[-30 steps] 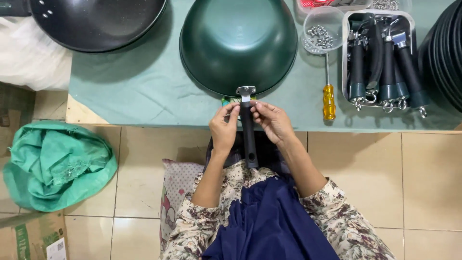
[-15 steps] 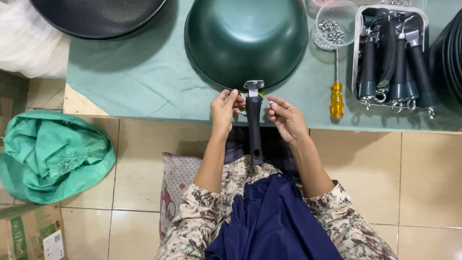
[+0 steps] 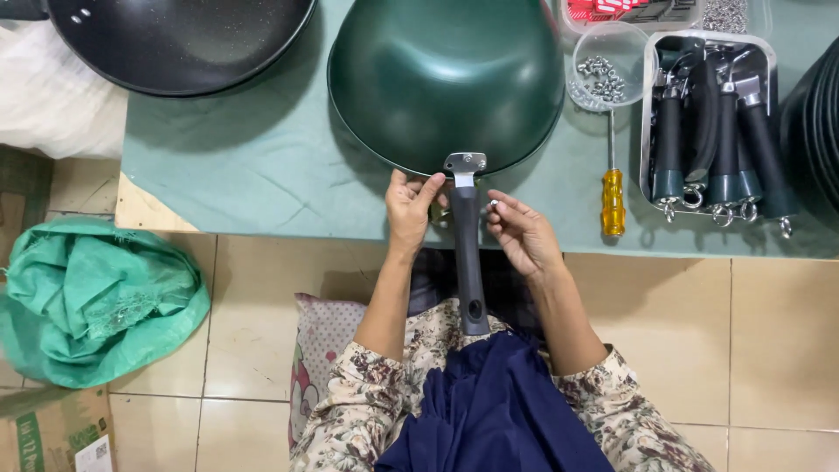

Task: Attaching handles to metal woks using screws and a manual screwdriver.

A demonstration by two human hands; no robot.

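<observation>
A dark green wok (image 3: 446, 74) lies upside down on the green-covered table (image 3: 262, 175). A black handle (image 3: 468, 262) with a metal bracket at its top rests against the wok's near rim and reaches down toward my lap. My left hand (image 3: 409, 210) grips the upper part of the handle just below the bracket. My right hand (image 3: 522, 232) is beside the handle on the right, pinching a small silver screw (image 3: 493, 205) between thumb and fingertips.
A clear bowl of screws (image 3: 603, 74) and a yellow-handled screwdriver (image 3: 613, 197) lie right of the wok. A metal tray (image 3: 651, 105) holds several black handles. A black pan (image 3: 175, 39) sits at the back left. A green sack (image 3: 96, 297) lies on the tiled floor.
The handle's bracket has moved up to the wok's rim. My right hand has come off the handle and now pinches a small screw.
</observation>
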